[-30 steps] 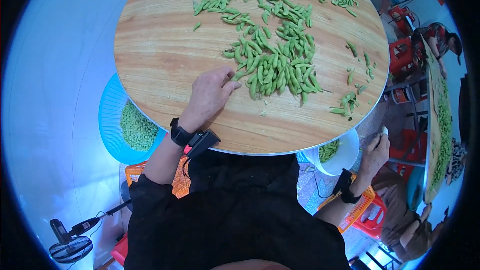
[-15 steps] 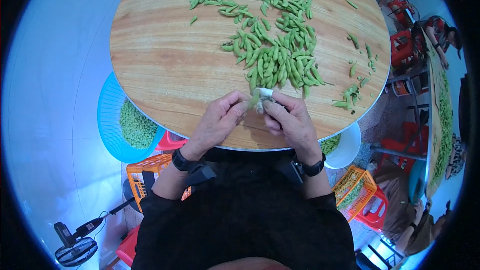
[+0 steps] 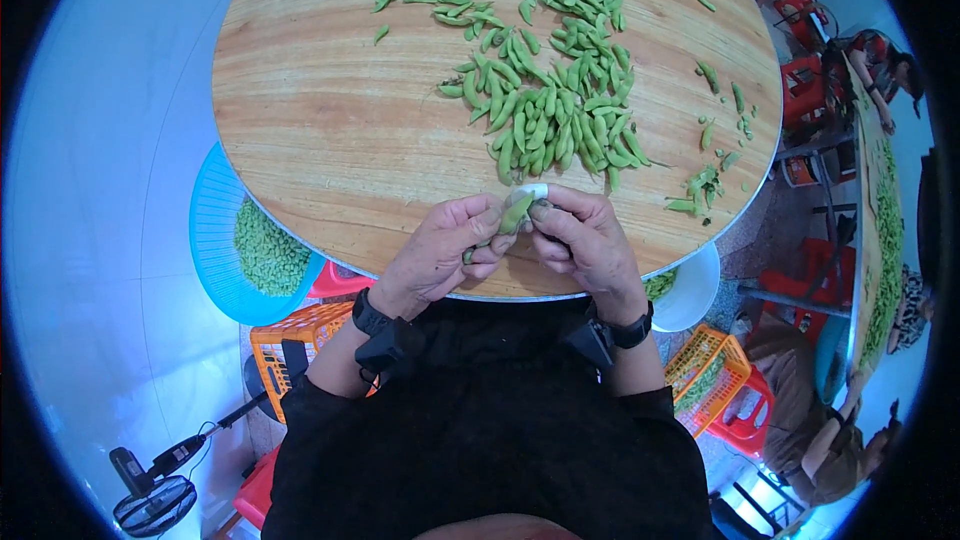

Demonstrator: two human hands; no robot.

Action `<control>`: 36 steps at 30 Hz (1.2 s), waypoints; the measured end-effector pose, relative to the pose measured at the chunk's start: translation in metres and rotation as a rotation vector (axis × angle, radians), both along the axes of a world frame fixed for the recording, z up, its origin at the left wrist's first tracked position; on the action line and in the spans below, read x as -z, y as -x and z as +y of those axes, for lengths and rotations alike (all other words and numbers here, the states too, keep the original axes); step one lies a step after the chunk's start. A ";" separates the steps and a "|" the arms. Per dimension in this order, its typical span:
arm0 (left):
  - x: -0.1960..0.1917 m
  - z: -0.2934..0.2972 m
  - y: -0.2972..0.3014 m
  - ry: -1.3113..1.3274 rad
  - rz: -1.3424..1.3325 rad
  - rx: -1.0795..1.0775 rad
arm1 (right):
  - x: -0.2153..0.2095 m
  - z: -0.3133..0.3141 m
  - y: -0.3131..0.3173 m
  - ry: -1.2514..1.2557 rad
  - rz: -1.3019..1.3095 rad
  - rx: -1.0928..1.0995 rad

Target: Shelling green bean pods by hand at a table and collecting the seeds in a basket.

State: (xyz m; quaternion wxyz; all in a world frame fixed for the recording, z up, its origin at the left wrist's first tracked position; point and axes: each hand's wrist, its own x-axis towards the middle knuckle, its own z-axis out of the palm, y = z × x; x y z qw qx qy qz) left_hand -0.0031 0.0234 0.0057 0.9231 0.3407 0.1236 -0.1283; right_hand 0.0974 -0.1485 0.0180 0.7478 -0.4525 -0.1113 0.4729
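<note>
A green edamame pod is pinched between both hands above the near edge of the round wooden table. My left hand grips the pod from the left with thumb and fingers, and a small green piece shows under its curled fingers. From the right, my right hand closes thumb and forefinger at the pod's end. A white wrap covers part of that hand's finger. Just beyond my fingers lies a heap of edamame pods.
Left of the table sits a blue basket holding shelled beans. A white bucket stands at the right edge, near an orange crate. Loose pods and scraps lie at the table's right. A fan is lower left; people sit at another table.
The pod between my fingers now shows more plainly, tilted upright. My left hand has shifted slightly right, closer to my right hand, and its fingers are more curled.
</note>
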 end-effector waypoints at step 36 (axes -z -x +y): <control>-0.012 0.005 -0.016 -0.119 0.108 -0.231 | -0.005 -0.052 -0.006 0.552 -0.817 0.830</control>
